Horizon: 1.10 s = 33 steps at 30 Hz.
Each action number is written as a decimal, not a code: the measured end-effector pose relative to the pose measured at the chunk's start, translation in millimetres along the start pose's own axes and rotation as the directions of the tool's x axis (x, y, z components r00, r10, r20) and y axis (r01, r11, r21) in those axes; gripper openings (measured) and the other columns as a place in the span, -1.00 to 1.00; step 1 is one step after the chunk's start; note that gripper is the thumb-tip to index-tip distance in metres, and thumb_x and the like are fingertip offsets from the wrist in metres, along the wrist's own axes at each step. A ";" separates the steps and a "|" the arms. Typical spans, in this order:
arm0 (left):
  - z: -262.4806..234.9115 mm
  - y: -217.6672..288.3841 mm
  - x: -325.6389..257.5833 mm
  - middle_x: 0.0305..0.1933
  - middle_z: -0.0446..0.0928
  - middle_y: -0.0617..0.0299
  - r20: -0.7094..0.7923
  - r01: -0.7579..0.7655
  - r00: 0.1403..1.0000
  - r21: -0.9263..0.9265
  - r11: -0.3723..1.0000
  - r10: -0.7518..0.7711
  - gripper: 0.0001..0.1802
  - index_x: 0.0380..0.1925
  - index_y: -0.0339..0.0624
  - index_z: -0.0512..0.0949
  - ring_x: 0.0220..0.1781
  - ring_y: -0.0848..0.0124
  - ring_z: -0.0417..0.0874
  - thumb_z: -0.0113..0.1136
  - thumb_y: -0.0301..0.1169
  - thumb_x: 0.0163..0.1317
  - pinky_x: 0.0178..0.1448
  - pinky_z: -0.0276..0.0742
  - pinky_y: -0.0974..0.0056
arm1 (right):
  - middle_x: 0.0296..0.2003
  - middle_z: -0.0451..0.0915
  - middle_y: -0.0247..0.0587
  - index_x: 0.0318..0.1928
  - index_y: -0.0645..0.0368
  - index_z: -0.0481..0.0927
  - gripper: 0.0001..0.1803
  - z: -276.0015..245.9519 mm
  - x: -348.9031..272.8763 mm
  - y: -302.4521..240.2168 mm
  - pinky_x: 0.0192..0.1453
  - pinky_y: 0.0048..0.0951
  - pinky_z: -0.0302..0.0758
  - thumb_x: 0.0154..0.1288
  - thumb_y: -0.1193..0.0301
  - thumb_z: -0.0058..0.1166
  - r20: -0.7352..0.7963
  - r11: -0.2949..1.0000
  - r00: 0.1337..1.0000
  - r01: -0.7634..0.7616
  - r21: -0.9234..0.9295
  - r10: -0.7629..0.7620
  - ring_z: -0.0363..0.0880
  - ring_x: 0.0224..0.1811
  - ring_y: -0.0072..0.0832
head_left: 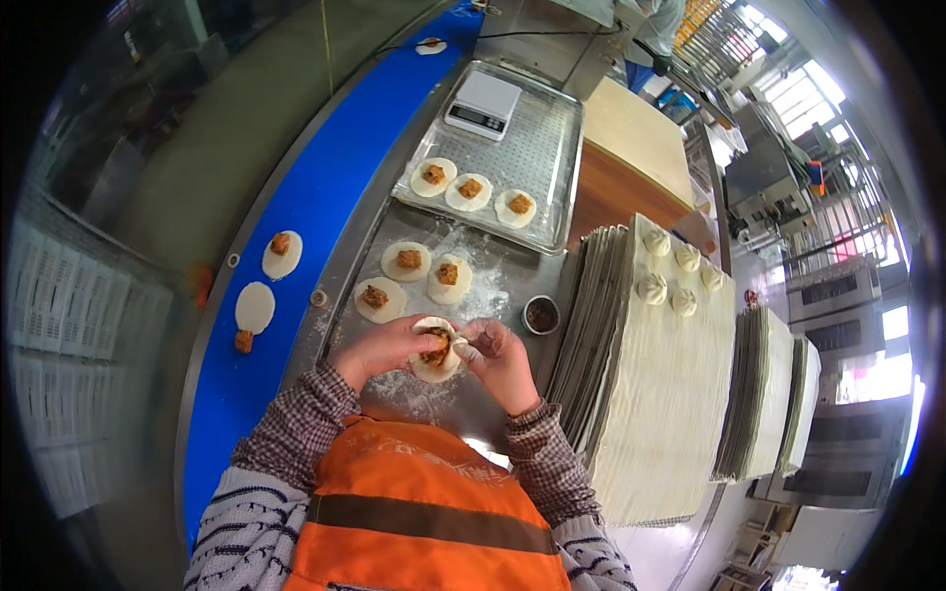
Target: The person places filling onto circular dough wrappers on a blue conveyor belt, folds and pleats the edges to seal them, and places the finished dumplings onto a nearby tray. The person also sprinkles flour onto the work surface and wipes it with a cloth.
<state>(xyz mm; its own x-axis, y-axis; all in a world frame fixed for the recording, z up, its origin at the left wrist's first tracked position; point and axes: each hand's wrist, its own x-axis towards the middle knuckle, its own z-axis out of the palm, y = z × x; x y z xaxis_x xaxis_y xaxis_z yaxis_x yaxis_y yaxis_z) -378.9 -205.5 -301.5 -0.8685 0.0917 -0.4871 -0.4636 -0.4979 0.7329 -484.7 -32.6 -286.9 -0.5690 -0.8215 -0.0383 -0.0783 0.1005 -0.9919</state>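
Note:
Between my hands is a round dough wrapper (431, 371) with brown filling showing in its middle. My left hand (387, 347) cradles it from the left, the thumb lying over the filling. With closed fingertips my right hand (496, 357) pinches the wrapper's right edge. Just beyond, on the floured steel table (473, 258), lie three flat dough wrappers (379, 298), each topped with a lump of filling. Three more topped wrappers (467, 192) rest on the near part of a metal tray (552, 158). A small bowl of dark filling (541, 315) stands right of my right hand.
A blue conveyor belt (325, 187) runs along the left, carrying several wrappers (255, 307) with filling. A white digital scale (485, 101) sits on the tray. At right, stacked trays (670, 394) hold several pleated buns (652, 288) on top. Another person (662, 30) stands at the far end.

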 end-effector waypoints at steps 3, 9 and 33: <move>9.9 4.2 -5.1 -0.08 0.53 0.21 -0.137 -0.031 0.988 0.310 0.950 0.077 -0.56 0.04 -0.19 0.45 -0.13 0.45 0.56 0.20 -0.36 0.13 -0.03 0.47 0.35 | -0.41 0.54 -0.24 -0.18 0.32 0.47 -0.80 5.4 1.7 4.8 -0.34 -0.55 0.45 0.18 0.56 0.12 0.030 0.972 0.991 -0.135 0.195 0.131 0.48 -0.43 -0.59; -0.7 16.8 -5.8 -0.18 0.58 0.18 -0.003 -0.028 0.999 0.686 0.727 0.041 -0.61 -0.07 -0.21 0.52 -0.16 0.42 0.58 0.18 -0.39 0.04 -0.07 0.47 0.34 | -0.38 0.56 -0.24 -0.15 0.30 0.50 -0.77 15.8 -5.5 4.0 -0.32 -0.53 0.47 0.16 0.57 0.14 0.027 0.975 0.997 -0.061 -0.215 0.069 0.51 -0.37 -0.62; -8.2 9.9 -11.0 -0.30 0.56 0.31 -0.032 0.056 0.998 0.579 0.813 -0.045 -0.62 -0.01 -0.14 0.48 -0.45 0.58 0.51 0.09 -0.35 0.14 -0.52 0.40 0.44 | -0.41 0.57 -0.16 -0.26 0.31 0.52 -0.85 28.6 -12.4 16.9 -0.37 -0.50 0.46 0.14 0.56 0.14 -0.076 0.953 0.996 -0.061 -0.297 0.040 0.54 -0.44 -0.52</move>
<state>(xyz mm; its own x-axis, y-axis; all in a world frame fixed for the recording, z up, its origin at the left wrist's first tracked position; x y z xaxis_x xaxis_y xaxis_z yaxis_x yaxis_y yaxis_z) -372.4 -218.6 -292.8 -0.8405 0.0862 -0.5349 -0.5269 0.0994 0.8441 -455.6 -36.8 -306.7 -0.6320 -0.7719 -0.0688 -0.2828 0.3124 -0.9069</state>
